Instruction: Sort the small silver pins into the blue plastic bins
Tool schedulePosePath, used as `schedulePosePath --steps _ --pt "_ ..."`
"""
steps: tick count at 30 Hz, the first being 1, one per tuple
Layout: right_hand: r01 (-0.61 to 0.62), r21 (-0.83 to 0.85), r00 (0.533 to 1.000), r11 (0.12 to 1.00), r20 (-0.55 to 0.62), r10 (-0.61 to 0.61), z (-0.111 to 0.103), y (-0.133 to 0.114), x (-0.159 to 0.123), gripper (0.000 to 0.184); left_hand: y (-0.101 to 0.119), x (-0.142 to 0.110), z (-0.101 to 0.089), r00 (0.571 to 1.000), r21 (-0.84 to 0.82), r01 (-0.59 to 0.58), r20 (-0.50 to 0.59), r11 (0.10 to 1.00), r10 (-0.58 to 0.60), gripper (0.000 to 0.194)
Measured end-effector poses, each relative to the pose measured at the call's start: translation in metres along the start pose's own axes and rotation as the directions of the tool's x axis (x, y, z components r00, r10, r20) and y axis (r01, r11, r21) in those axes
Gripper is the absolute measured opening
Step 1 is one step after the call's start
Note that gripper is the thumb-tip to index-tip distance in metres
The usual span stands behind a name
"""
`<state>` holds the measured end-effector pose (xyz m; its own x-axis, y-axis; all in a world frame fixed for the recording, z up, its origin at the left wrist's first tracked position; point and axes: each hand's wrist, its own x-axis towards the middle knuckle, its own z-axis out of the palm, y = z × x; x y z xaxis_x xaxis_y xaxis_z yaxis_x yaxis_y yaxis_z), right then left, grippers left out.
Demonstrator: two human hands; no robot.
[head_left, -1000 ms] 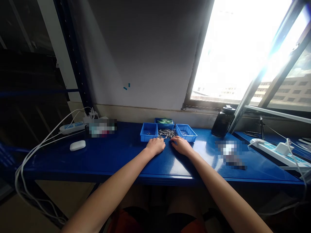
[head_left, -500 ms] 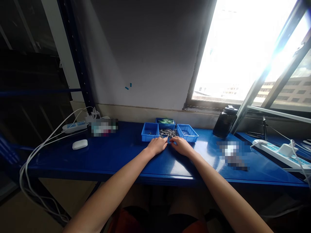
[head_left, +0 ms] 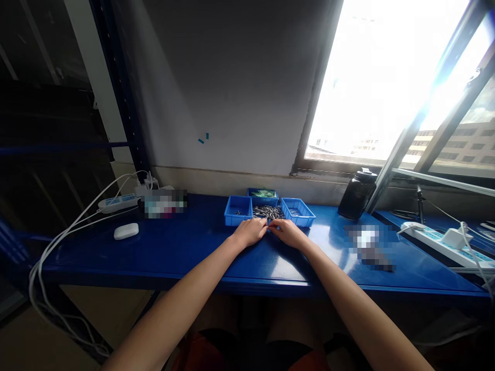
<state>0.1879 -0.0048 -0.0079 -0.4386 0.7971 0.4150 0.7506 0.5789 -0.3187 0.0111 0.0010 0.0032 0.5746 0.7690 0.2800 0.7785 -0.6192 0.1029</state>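
Observation:
My left hand [head_left: 250, 233] and my right hand [head_left: 288, 233] meet at the fingertips, just in front of a pile of small thin metal pieces [head_left: 268, 211] that look like screws. Both have their fingers curled in a pinch; what lies between them is too small and hidden to name. A blue bin [head_left: 232, 220] with a few small pieces in it stands left of the pile. To the right is a second blue bin [head_left: 305, 220], also with a few pieces. Behind the pile sits a third blue bin [head_left: 253, 198] holding a green packet [head_left: 263, 193].
On the blue table [head_left: 174, 252], a white case [head_left: 126, 231] and a power strip [head_left: 118, 203] with cables lie at the left. A black bottle [head_left: 356, 195] stands back right, beside a blurred item [head_left: 369, 247]. Another power strip [head_left: 444, 241] is at far right.
My right fingertips have moved slightly left, closing the small gap to my left fingertips. The bins and pile stay in place.

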Motion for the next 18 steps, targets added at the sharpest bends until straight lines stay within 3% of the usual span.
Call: schedulePosePath --steps 8,18 --pt "-0.078 -0.006 0.997 0.997 -0.02 0.078 0.0004 0.006 0.0003 0.019 0.0 -0.0006 -0.0005 0.999 0.007 0.013 0.029 1.0 -0.013 0.02" --pt "-0.067 0.038 0.998 0.997 0.002 0.067 -0.0009 0.0022 -0.0006 0.021 -0.0002 0.0002 0.0006 1.0 0.008 -0.002 0.025 1.0 0.002 0.024"
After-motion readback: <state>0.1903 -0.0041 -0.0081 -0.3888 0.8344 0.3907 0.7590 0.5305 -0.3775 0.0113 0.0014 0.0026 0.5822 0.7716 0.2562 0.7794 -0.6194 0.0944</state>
